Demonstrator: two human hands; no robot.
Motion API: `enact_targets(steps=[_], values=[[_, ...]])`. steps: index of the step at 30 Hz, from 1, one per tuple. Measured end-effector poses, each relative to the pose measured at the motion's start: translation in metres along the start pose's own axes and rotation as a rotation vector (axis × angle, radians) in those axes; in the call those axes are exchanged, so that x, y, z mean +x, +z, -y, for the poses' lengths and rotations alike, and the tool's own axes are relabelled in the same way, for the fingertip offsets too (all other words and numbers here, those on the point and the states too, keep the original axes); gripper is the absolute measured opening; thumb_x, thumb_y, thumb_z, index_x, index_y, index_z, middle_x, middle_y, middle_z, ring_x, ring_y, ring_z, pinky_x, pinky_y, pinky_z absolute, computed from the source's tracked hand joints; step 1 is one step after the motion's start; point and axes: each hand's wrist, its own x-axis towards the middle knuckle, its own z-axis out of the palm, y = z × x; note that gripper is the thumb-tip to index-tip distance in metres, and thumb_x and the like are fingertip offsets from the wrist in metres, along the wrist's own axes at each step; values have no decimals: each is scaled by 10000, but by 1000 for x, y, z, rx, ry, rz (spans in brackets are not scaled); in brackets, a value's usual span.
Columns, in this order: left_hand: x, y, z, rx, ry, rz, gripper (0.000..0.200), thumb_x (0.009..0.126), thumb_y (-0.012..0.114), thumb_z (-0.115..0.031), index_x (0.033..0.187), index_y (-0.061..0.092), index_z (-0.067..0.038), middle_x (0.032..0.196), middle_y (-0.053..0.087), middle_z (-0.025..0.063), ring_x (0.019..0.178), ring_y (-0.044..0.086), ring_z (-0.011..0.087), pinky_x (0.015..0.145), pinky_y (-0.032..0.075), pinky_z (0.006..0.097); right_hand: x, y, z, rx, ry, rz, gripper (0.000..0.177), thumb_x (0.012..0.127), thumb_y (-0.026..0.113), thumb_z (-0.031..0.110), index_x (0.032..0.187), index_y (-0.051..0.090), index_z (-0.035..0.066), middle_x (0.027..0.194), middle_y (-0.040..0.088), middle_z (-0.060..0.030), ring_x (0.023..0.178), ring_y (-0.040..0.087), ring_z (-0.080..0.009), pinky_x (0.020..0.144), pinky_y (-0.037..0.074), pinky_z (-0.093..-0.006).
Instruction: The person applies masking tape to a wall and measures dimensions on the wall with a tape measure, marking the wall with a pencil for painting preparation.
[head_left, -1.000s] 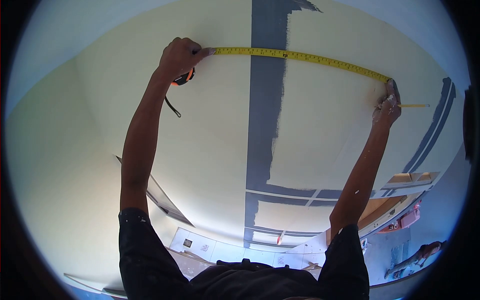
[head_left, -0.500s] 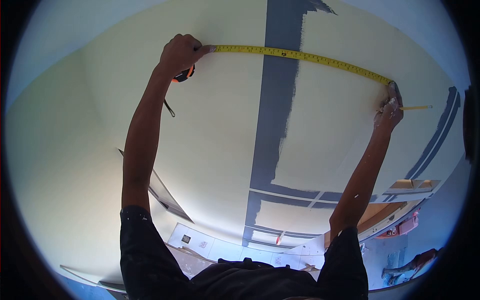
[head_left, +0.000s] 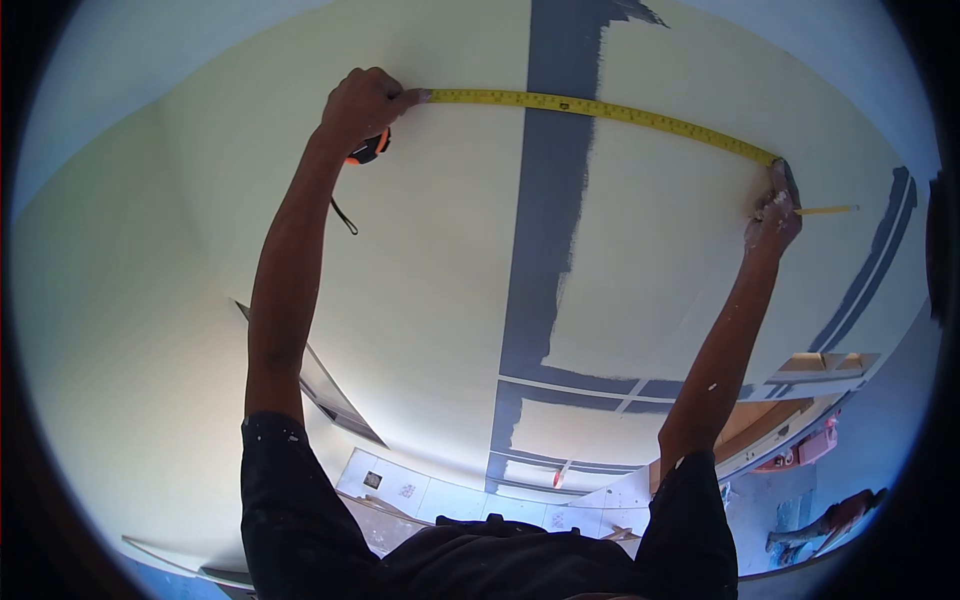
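Note:
A yellow tape measure [head_left: 650,119] stretches across a cream wall [head_left: 430,230], crossing a vertical dark grey painted band [head_left: 545,200]. At its left end my left hand [head_left: 362,104] is closed on the tape, thumb pressed to the blade, with the black and orange case [head_left: 370,149] just below and its strap hanging. My right hand [head_left: 776,212], smudged with white, pins the other end against the wall. A yellow pencil [head_left: 826,210] sticks out to the right from between its fingers.
Lower down, grey bands cross the wall near a wooden-edged opening [head_left: 745,432]. A framed panel [head_left: 340,395] is at lower left. White tiles [head_left: 430,497] show below. At lower right are a pink object [head_left: 818,443] and another person [head_left: 835,520], partly visible.
The view has shifted slightly. My right hand, the tape's right end and the pencil appear a little further left and up. The case's strap has swung slightly right.

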Motion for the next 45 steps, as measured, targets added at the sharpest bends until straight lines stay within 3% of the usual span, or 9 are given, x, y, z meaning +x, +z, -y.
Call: enact_targets(steps=[2, 9, 12, 22, 34, 37, 39, 40, 45], values=[[4, -3, -6, 14, -6, 39, 540, 793, 660, -540, 621, 664, -28, 499, 575, 70, 493, 592, 239, 556, 497, 381, 23, -18, -33, 36, -541, 189, 307, 820, 724, 172, 1061, 671, -11, 852, 649, -11, 575, 432, -25, 503, 354, -195], [2, 0, -4, -22, 21, 10, 458, 831, 647, -452, 669, 696, -25, 530, 610, 77, 449, 577, 184, 513, 484, 326, -10, 11, 15, 113, 106, -56, 216, 820, 720, 115, 1002, 664, 14, 810, 663, -11, 450, 345, -14, 403, 283, -180], [3, -3, -9, -29, -31, 44, 442, 835, 650, -433, 664, 700, -28, 533, 614, 68, 447, 577, 183, 514, 486, 324, -9, 8, 23, 60, 146, -43, 251, 814, 727, 132, 1010, 665, -12, 855, 674, -55, 529, 454, -47, 432, 333, -198], [3, -9, -16, 53, -86, 96, 510, 804, 654, -514, 623, 678, -38, 528, 608, 62, 484, 599, 199, 545, 493, 349, -2, 0, 13, -25, 35, 29, 294, 800, 737, 158, 1041, 678, -1, 720, 590, 35, 461, 326, -5, 398, 253, -174], [7, -5, -9, -12, -123, 146, 488, 812, 663, -508, 626, 678, -57, 533, 591, 19, 485, 560, 137, 535, 476, 312, -3, 0, 14, 59, 55, 4, 242, 801, 728, 95, 1003, 674, -28, 788, 637, -9, 502, 363, -20, 425, 267, -178], [7, -5, -5, -24, -118, 118, 503, 799, 670, -521, 617, 668, -51, 545, 606, 27, 491, 579, 155, 544, 482, 317, 2, -2, 6, -19, 63, -24, 262, 842, 696, 164, 1033, 676, -14, 863, 672, -30, 521, 389, -20, 445, 292, -180], [6, -7, -7, -16, -84, 103, 508, 793, 673, -519, 617, 663, -42, 531, 602, 44, 481, 581, 172, 548, 486, 327, 8, -20, -18, -24, -365, 265, 434, 892, 633, 341, 1133, 640, -20, 1009, 682, -59, 585, 409, -27, 490, 319, -178], [8, -7, -6, 7, -54, 104, 509, 790, 675, -516, 620, 662, -37, 519, 597, 54, 471, 579, 180, 547, 487, 332, 9, -22, -17, -141, -250, 195, 487, 922, 556, 399, 1172, 628, -12, 1064, 681, -81, 598, 439, -40, 527, 353, -187], [9, -5, -4, -84, -26, 91, 462, 839, 666, -399, 595, 643, -8, 487, 563, 54, 432, 537, 147, 507, 466, 312, -20, 15, 33, -12, 98, -138, 190, 793, 701, 56, 953, 698, -47, 807, 666, -58, 568, 479, -63, 477, 377, -213]])
